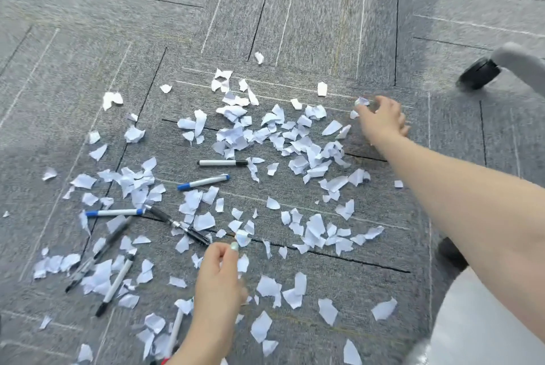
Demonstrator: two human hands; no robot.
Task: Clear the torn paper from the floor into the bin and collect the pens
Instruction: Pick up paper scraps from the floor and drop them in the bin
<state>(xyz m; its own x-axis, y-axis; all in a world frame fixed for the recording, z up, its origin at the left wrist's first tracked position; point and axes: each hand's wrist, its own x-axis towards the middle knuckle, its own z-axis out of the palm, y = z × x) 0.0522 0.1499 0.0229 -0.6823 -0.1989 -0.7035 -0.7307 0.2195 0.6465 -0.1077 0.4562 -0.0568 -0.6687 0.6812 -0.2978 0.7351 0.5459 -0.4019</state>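
Note:
Torn white paper scraps (pixel 236 134) lie scattered over the grey carpet. Among them lie several pens: a black-capped marker (pixel 222 162), two blue-capped markers (pixel 203 182) (pixel 113 213), a black pen (pixel 180 224) and more at the lower left (pixel 116 285). My left hand (pixel 218 279) is low in the middle, pinching a paper scrap (pixel 242 238) between thumb and finger. My right hand (pixel 382 120) reaches to the far right edge of the pile, its fingers closed on a small scrap (pixel 362 101).
A chair base with a black castor (pixel 479 74) stands at the upper right. A second castor (pixel 451 252) and a white object (pixel 483 323) sit at the lower right. No bin is in view. Bare carpet (pixel 118 11) lies beyond the pile.

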